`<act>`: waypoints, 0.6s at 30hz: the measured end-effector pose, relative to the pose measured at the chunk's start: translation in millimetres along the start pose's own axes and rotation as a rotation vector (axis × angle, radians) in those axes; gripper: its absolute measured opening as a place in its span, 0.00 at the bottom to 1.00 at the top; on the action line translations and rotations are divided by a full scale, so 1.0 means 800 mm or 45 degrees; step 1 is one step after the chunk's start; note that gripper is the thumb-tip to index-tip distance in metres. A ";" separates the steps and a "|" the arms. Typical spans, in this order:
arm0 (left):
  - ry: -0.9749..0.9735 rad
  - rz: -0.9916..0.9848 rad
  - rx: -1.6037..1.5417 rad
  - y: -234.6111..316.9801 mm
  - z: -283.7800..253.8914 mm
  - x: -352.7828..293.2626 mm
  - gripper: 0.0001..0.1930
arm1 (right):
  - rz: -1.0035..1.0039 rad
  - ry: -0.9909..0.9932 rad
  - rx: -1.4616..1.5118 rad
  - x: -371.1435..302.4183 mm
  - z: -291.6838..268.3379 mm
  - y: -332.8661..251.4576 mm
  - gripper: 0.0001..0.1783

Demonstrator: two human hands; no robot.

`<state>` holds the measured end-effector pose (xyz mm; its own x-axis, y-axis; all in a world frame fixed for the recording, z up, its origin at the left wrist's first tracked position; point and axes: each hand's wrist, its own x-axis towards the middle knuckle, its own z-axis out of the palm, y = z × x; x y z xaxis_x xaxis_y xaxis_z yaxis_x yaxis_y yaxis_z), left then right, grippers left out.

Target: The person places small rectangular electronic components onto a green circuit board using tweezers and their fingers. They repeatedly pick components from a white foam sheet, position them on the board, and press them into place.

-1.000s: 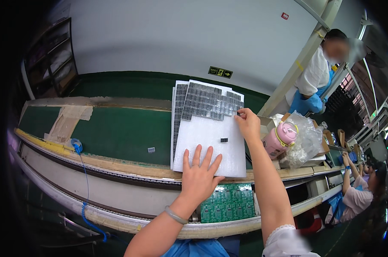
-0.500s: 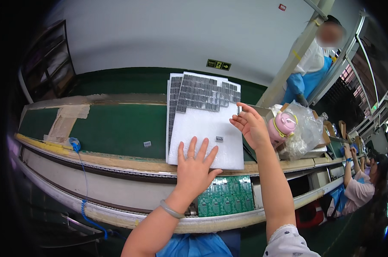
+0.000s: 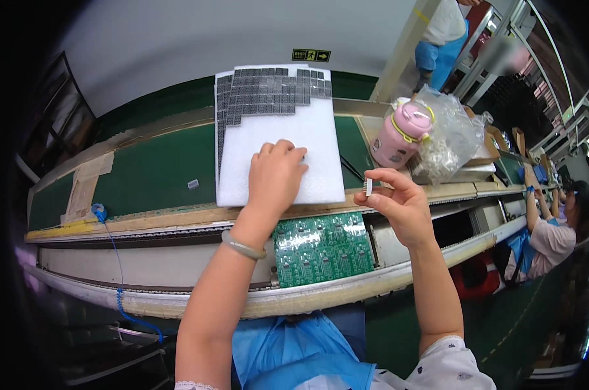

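My right hand [image 3: 401,207] is closed at the right, with a small white pinned component [image 3: 369,187] between thumb and fingertips. A row of thin metal pins sticks out from its left side. My left hand [image 3: 276,174] rests on the white foam sheet [image 3: 320,185], its fingers curled and thumb and fingertip together around a small dark component [image 3: 300,151], which they mostly hide. Neat rows of dark grey components [image 3: 265,91] cover the far part of the sheet. A green circuit board panel [image 3: 323,250] lies on the conveyor rails below the sheet.
A pink lidded bottle [image 3: 398,133] and clear plastic bags [image 3: 450,127] stand right of the foam. Dark tweezers [image 3: 351,168] lie beside it. One loose component [image 3: 193,184] sits on the green bench at left. A blue coiled cord [image 3: 120,299] hangs there. Co-workers [image 3: 554,227] are at right.
My right hand has come down and nearer, turning the pinned component into view. My left hand has gone from lying flat to curled at the loose component on the foam. The view has shifted.
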<state>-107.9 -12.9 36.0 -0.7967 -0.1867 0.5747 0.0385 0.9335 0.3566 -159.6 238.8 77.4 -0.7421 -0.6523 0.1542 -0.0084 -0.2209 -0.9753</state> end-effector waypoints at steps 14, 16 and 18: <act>-0.072 -0.397 -0.949 0.051 -0.035 -0.065 0.14 | -0.693 0.196 -1.312 -0.066 0.005 -0.011 0.22; -0.263 -0.438 -1.012 0.065 -0.053 -0.093 0.13 | -0.668 0.211 -1.296 -0.067 0.001 -0.004 0.20; -0.343 -0.455 -1.109 0.081 -0.059 -0.122 0.12 | -0.626 0.188 -1.294 -0.069 -0.005 0.003 0.20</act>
<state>0.6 51.8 37.8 -0.9549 -0.2374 0.1786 0.1138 0.2628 0.9581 -121.7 277.3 65.9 -0.5794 -0.5505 0.6011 -0.8098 0.3049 -0.5013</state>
